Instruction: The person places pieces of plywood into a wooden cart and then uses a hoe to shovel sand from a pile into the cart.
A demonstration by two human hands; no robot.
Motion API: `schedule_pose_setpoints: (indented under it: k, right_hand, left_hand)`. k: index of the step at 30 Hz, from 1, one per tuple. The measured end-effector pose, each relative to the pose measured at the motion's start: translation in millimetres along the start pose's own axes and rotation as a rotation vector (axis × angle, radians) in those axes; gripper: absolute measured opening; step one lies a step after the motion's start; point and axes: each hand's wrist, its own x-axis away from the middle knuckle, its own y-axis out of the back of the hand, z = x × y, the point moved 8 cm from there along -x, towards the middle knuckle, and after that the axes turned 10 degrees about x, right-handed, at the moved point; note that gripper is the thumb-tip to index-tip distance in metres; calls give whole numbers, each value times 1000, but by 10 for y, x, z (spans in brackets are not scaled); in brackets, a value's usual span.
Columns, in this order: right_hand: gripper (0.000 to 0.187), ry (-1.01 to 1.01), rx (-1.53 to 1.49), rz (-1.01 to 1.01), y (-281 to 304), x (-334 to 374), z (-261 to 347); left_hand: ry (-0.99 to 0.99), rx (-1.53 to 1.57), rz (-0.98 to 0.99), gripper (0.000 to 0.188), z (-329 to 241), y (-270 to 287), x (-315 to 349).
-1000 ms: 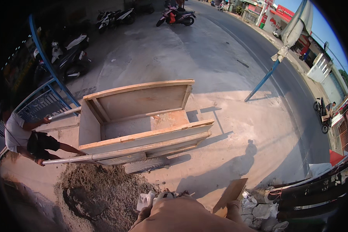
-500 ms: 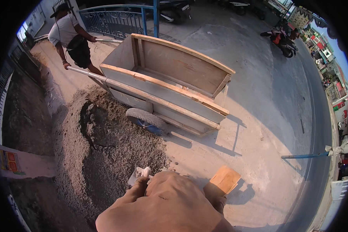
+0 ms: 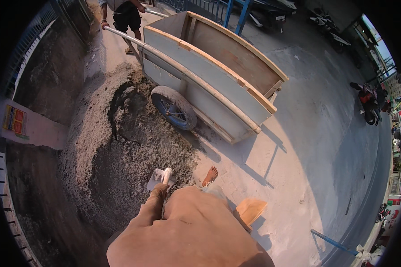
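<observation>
My left hand (image 3: 167, 174), in a white glove, is out over a pile of grey sand (image 3: 124, 133). Its fingers look closed. Right behind it shows a flat, pale grey blade (image 3: 154, 180), like a shovel's; any shaft is hidden. My loose tan jacket (image 3: 191, 227) fills the lower middle and conceals my right hand. On that side juts a sunlit orange-tan flat shape (image 3: 252, 211); I cannot tell whether it is sleeve or a separate thing. My bare foot (image 3: 210, 176) stands at the pile's right edge.
A wooden handcart (image 3: 209, 84) stands beyond the pile, its wheel (image 3: 173, 108) at the sand's edge. Another person (image 3: 126, 18) grips its handles. A dark wall (image 3: 49, 66) runs along the left. Motorcycles (image 3: 367, 103) stand farther right, and a blue bar (image 3: 334, 242) lies lower right.
My view has shifted, so the cart and wheel show nearer and more fully. My foot has come into sight. My left hand and the blade lie farther out from my body.
</observation>
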Motion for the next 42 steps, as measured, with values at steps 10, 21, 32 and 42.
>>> schedule_pose_setpoints:
  k: [10, 21, 32, 42]
  right_hand:
    - [29, 597, 1035, 100, 1912, -215, 1572]
    - [38, 265, 206, -274, 3029, -1781, 2624]
    - [40, 444, 444, -10, 3469, -2518, 4388]
    - [39, 525, 738, -80, 4052, -3057, 5388]
  left_hand:
    - [-281, -512, -178, 61, 286, -203, -211]
    - [39, 40, -101, 58, -746, -464, 105]
    - [164, 464, -148, 48, -1990, 79, -423]
    - [152, 599, -180, 44, -3340, 402, -645]
